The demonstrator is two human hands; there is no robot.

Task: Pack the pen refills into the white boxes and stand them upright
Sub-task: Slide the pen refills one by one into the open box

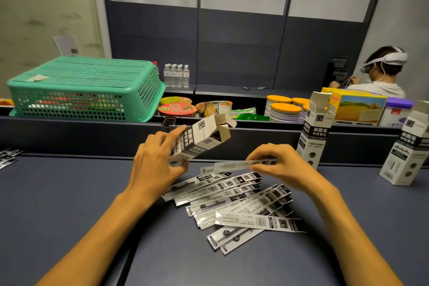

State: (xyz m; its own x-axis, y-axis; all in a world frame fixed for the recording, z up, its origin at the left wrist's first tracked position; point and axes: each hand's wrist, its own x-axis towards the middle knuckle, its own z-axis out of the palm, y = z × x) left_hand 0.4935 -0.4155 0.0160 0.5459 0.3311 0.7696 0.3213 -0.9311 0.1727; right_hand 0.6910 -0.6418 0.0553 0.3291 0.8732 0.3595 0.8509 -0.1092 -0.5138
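Left hand (157, 160) grips tilted white box (199, 141), mouth open toward right hand (276, 165), which pinches one refill packet (234, 166) above the pile (239, 206) (blurred). Best to line packet with mouth, slide in endwise.

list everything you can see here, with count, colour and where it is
white box in hand: 1, white and black, tilted above the table, top flaps open
standing white boxes: 2, white and black, upright on the table's right side, flaps open
loose pen refills: a pile, too overlapped to count, black and white packets, on the table centre
held pen refill: 1, clear and white, above the pile
table: 1, dark blue-grey
basket: 1, green, upside down, far left
water bottles: several, clear, on the shelf behind
orange-lidded tins: several, right of centre
instant noodle cups: at least 3, centre shelf
person with headset: 1, far right
left hand: grips the tilted box
right hand: pinches the held refill
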